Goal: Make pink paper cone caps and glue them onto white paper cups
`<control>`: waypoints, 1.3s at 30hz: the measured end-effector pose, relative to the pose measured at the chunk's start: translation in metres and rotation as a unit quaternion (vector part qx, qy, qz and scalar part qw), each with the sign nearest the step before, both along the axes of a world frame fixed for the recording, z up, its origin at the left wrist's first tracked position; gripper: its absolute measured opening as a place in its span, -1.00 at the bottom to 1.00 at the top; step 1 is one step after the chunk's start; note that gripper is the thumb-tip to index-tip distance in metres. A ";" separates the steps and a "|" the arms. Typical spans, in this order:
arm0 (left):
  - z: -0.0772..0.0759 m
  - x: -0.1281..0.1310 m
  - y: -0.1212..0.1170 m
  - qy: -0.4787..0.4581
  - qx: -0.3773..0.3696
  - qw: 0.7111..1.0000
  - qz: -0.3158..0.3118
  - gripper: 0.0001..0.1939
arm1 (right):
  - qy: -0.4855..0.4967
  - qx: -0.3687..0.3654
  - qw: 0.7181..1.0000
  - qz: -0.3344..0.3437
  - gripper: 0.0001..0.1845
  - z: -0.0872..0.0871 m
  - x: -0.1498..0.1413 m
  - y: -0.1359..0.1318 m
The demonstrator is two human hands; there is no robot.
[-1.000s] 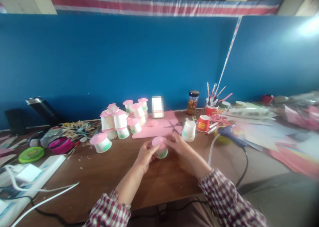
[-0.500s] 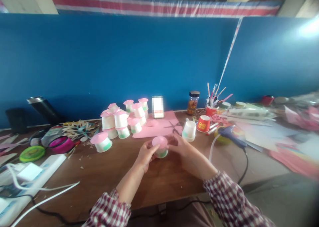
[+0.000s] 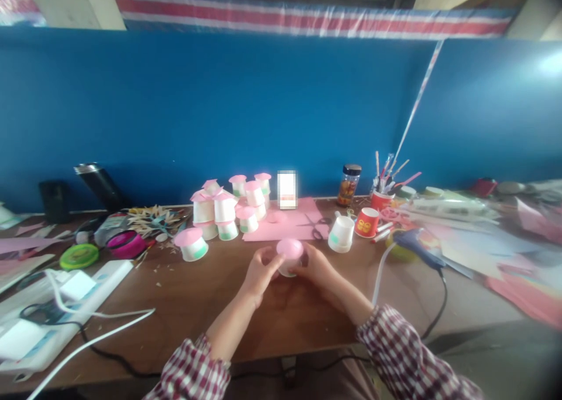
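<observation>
An upturned white paper cup (image 3: 288, 269) with a round pink paper disc (image 3: 290, 248) on top is between my hands, near the front of the table. My left hand (image 3: 260, 270) grips its left side, thumb at the edge of the disc. On the opposite side, my right hand (image 3: 315, 266) closes its fingers round the cup. Just beyond are pink paper sheets (image 3: 267, 229) with dark scissors (image 3: 317, 227) lying on them. Several similar pink-topped cups (image 3: 226, 208) stand stacked to the left, and one pink-topped cup (image 3: 193, 249) sits apart in front of them.
White cups (image 3: 342, 234) and a red cup (image 3: 367, 222) stand to the right, near a lidded jar (image 3: 348, 186). A blue glue gun (image 3: 419, 245) with its cable lies farther right. Power strips (image 3: 103, 286) with white cords occupy the left, beside a magenta tape roll (image 3: 126, 245).
My right hand has moved in and now holds the cup's right side; its fingers were looser at the disc's edge before. The view has shifted slightly left.
</observation>
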State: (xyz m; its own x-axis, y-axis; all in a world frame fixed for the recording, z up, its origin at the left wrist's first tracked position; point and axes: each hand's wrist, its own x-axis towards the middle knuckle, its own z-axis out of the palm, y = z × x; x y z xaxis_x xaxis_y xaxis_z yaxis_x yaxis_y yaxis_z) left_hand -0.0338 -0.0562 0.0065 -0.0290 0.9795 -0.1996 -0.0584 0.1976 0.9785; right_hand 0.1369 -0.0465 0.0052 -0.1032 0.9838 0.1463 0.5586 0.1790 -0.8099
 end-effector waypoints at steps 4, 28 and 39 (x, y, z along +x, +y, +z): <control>-0.009 -0.033 -0.017 0.131 0.110 0.985 0.023 -0.45 | 0.023 0.033 0.999 0.026 -0.43 0.018 -0.008 0.000; -0.036 -0.080 -0.043 0.171 0.188 0.952 0.171 -0.65 | -0.056 0.046 0.996 0.059 -0.44 -0.018 -0.183 0.071; -0.030 -0.080 -0.046 0.169 0.184 0.954 0.167 -0.63 | -0.043 0.046 0.998 0.029 -0.50 -0.021 -0.195 0.076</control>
